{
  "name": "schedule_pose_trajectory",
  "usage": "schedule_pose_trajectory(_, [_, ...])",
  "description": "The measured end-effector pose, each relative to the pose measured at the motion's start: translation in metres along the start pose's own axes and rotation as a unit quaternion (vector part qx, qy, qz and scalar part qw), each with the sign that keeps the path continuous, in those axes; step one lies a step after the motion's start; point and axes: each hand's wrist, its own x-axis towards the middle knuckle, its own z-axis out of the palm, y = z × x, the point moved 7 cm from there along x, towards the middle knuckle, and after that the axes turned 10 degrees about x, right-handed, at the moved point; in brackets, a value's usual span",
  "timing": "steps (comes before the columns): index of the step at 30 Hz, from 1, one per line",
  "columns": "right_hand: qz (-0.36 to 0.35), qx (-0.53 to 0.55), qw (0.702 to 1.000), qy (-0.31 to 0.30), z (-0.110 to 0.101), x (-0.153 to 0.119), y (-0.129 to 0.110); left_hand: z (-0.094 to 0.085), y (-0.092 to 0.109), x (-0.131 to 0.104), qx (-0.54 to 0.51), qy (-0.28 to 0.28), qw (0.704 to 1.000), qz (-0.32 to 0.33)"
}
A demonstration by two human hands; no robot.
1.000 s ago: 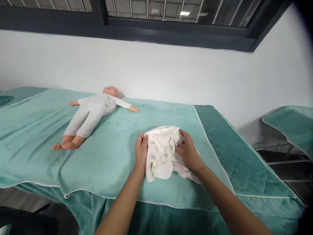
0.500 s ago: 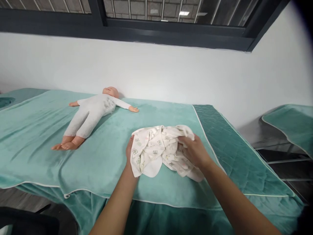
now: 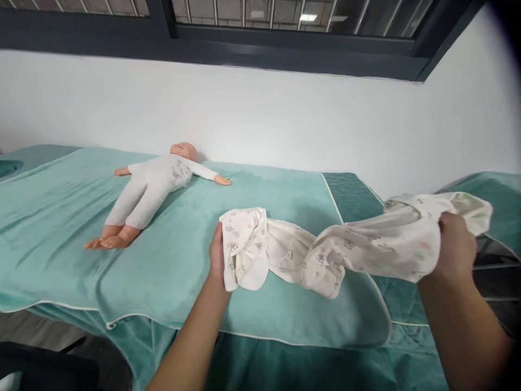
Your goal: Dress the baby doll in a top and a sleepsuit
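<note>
A white baby garment with small printed pictures stretches in twisted folds above the right part of the bed. My left hand grips its left end, with most of the fingers hidden behind the cloth. Farther right, my right hand is closed around the other end, and a loose part sticks out past the fist. A baby doll in a whitish body suit lies on its back on the left of the bed, arms spread, apart from both hands.
A light green sheet covers the bed, over a darker quilted cover. Behind stands a white wall under a dark-framed window. Another green-covered surface is at the right, a black object at lower left.
My right hand has moved far to the right, drawing the bunched garment out lengthwise. My left hand stays almost in place on its end. The doll has not moved.
</note>
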Motion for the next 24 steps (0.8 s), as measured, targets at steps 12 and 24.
schedule_pose_trajectory(12, [-0.115,-0.001,0.868,-0.483,0.091,-0.147,-0.03,-0.007,0.013,0.0,0.094,0.096,0.986,0.102])
schedule_pose_trajectory(24, [0.096,0.151,0.954,-0.241,0.072,-0.116,0.02,-0.017,0.017,0.001,0.139,0.131,0.972,0.136])
